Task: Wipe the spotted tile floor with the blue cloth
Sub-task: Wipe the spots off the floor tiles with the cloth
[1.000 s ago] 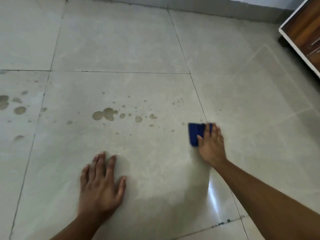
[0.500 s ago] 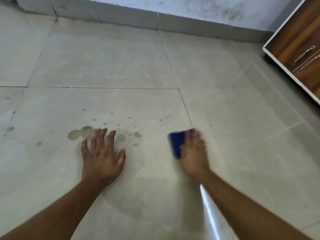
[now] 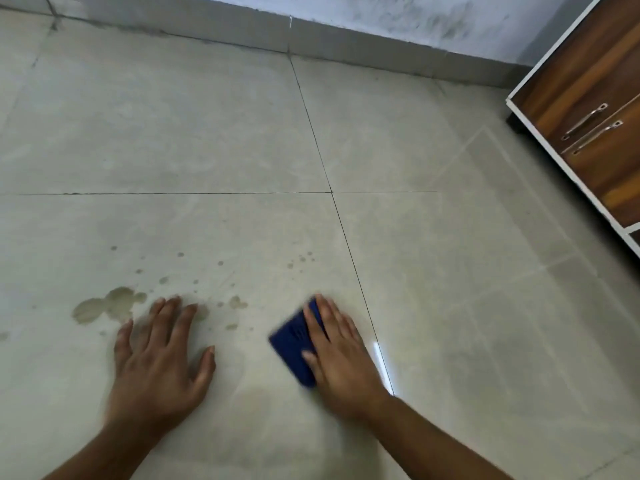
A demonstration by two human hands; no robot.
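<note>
At lower left the big stain (image 3: pixel 104 308) is unwiped; the left hand (image 3: pixel 157 365), now nearer the spots than a second ago, lies flat with fingers spread, gripping nothing; at lower centre the right hand (image 3: pixel 341 355) presses the blue cloth (image 3: pixel 292 344) flat (fingers straight), having slid leftward off the tile joint (image 3: pixel 349 251), so the wiping is closing on the spots.

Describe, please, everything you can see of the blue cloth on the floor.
The blue cloth is a dark, deep blue piece, apparently folded into a flat rectangular pad, though motion blur softens its edges and texture. It lies flat on the tile floor, turned at an angle, just left of a grout line. The right hand presses on its right part with straight fingers, hiding that side. It sits to the right of the brownish spots, not touching them.
</note>
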